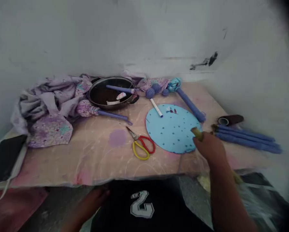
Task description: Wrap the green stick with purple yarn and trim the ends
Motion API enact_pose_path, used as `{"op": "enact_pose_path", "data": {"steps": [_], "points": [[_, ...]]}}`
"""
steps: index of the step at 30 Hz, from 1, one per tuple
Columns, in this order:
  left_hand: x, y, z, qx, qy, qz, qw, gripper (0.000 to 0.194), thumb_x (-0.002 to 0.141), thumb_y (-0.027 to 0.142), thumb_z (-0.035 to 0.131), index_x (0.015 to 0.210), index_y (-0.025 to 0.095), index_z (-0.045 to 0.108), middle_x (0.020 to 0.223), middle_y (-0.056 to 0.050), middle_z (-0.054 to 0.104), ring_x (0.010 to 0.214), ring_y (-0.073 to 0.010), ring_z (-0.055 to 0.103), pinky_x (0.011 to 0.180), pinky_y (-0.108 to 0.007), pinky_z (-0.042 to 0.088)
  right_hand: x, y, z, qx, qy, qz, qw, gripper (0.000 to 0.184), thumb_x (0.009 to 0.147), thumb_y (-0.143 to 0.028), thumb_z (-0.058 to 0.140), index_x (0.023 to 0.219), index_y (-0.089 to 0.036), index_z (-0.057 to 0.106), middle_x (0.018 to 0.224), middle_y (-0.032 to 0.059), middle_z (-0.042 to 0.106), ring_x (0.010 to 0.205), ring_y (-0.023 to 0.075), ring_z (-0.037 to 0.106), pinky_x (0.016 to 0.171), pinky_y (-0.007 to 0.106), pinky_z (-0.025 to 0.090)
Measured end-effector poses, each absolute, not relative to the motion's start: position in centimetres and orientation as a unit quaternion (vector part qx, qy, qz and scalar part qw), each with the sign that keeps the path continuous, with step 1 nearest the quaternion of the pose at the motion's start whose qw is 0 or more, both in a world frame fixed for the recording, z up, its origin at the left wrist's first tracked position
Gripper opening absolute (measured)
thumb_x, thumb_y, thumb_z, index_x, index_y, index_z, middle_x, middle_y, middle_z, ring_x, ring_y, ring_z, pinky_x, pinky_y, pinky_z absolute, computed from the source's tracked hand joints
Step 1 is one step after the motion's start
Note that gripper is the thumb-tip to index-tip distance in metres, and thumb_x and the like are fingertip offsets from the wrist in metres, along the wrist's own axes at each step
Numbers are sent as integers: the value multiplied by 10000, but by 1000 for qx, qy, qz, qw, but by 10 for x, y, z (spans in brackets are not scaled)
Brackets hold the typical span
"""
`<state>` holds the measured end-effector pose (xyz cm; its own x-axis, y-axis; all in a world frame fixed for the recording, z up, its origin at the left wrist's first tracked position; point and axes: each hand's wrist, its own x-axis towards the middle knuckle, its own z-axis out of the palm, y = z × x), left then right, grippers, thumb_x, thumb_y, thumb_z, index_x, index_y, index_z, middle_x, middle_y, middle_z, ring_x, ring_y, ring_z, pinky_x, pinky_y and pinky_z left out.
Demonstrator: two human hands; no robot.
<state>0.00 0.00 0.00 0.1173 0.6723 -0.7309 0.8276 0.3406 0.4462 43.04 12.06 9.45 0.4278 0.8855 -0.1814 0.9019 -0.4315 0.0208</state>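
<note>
My right hand (208, 146) reaches over the table's front right and is closed on a small yellowish-green thing (197, 133) at the edge of a light blue dotted paper disc (171, 129). My left hand (96, 196) hangs low below the table's front edge, blurred, with its fingers unclear. Red and yellow scissors (142, 145) lie left of the disc. A white marker (156, 108) rests on the disc's upper left rim.
A dark metal pan (112, 93) with a blue stick stands at the back, beside crumpled purple cloth (48, 109). Blue rolled sticks (246, 138) and a tape roll (224, 120) lie at the right. Blue yarn balls (150, 92) sit near the wall. A black tablet (4, 158) lies at the left.
</note>
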Motion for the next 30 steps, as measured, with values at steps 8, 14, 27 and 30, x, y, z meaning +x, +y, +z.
{"op": "enact_pose_path", "data": {"steps": [8, 14, 27, 30], "points": [[42, 60, 113, 693, 520, -34, 499, 454, 879, 502, 328, 735, 173, 605, 736, -26, 617, 713, -147, 553, 698, -264, 410, 318, 80, 106, 676, 721, -152, 29, 190, 833, -239, 439, 920, -160, 588, 932, 115, 701, 809, 239, 660, 608, 286, 352], [92, 117, 107, 773, 437, 93, 451, 405, 907, 408, 310, 836, 157, 620, 785, -27, 632, 706, -124, 541, 670, -244, 403, 289, 73, 102, 630, 756, -176, 34, 203, 819, -222, 487, 969, -146, 599, 922, 120, 705, 826, 260, 677, 624, 295, 420], [265, 182, 57, 954, 244, -9, 176, 300, 806, 396, 513, 976, 173, 617, 1024, -99, 625, 906, -228, 591, 625, -312, 438, 276, 72, 76, 605, 762, -202, 108, 336, 822, -62, 411, 1060, -91, 647, 930, 189, 713, 767, 296, 702, 664, 384, 508], [270, 176, 46, 961, 232, 13, 153, 211, 824, 257, 457, 935, 176, 616, 1005, -92, 620, 889, -214, 591, 606, -305, 445, 274, 73, 78, 604, 757, -219, 120, 312, 827, -70, 422, 973, -104, 696, 925, 198, 715, 791, 295, 704, 699, 382, 509]]}}
